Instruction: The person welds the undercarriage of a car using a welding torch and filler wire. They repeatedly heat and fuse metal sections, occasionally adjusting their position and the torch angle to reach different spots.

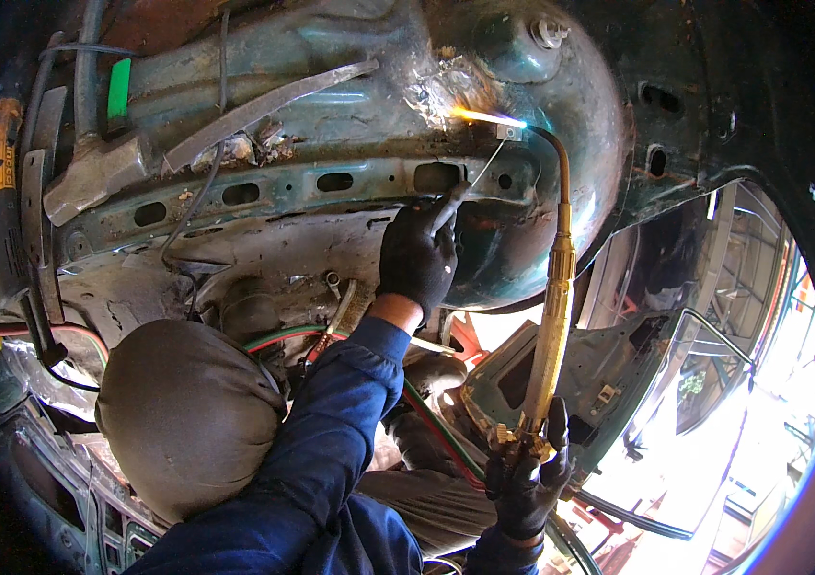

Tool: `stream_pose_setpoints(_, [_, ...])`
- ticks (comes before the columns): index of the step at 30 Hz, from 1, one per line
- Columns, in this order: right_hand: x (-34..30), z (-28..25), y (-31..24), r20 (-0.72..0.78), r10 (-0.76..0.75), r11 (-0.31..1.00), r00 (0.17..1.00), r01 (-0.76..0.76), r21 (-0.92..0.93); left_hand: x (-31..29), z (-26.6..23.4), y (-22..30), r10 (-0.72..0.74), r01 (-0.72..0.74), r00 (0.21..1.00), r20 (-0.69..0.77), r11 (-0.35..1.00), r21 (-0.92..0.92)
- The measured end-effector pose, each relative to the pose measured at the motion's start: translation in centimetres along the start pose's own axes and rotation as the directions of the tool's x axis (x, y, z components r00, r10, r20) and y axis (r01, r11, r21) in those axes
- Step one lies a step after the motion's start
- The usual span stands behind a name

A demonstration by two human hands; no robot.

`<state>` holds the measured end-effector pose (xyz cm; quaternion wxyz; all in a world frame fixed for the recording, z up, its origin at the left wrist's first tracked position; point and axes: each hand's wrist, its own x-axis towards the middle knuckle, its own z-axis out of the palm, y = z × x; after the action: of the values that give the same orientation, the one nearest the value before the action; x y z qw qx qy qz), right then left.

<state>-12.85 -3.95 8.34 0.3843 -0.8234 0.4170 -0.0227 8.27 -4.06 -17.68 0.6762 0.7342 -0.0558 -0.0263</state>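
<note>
My left hand [417, 254], in a black glove, is raised to the perforated edge of a dark green car body panel [369, 105]. Its fingers pinch a thin welding rod [487, 165] that slants up toward the flame. Lower right, my right hand [527, 484], gloved in black too, grips the valve end of a brass gas torch [558, 316]. The torch stands nearly upright, and its bent copper tip points left. A bright flame [489, 118] leaves the tip and meets a scraped, bare patch of metal [446, 94] beside the rounded housing.
A hammer [96, 177], a yellow-and-black power tool [0, 182] and a curved metal bar [268, 110] lie on the panel at left. Red and green hoses [446, 436] pass below my arm. My bent knee [187, 412] is near; a detached door [589, 383] stands behind the torch.
</note>
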Motion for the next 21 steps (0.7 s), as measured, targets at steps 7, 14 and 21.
stream_pose_setpoints(7, [-0.2,0.6,0.1,-0.018,0.072,0.995,0.997,-0.071,0.07,0.2,-0.7,0.8,-0.049,0.047,0.998,0.043,0.998,0.046])
stream_pose_setpoints(14, [0.5,1.2,0.2,0.006,0.058,0.995,0.998,-0.059,0.075,0.2,-1.0,0.7,-0.044,0.043,0.999,0.026,0.999,0.031])
stream_pose_setpoints(21, [0.9,1.5,0.3,0.004,0.08,0.997,0.997,-0.08,0.011,0.1,-0.4,0.4,-0.026,0.024,0.998,0.049,0.999,0.036])
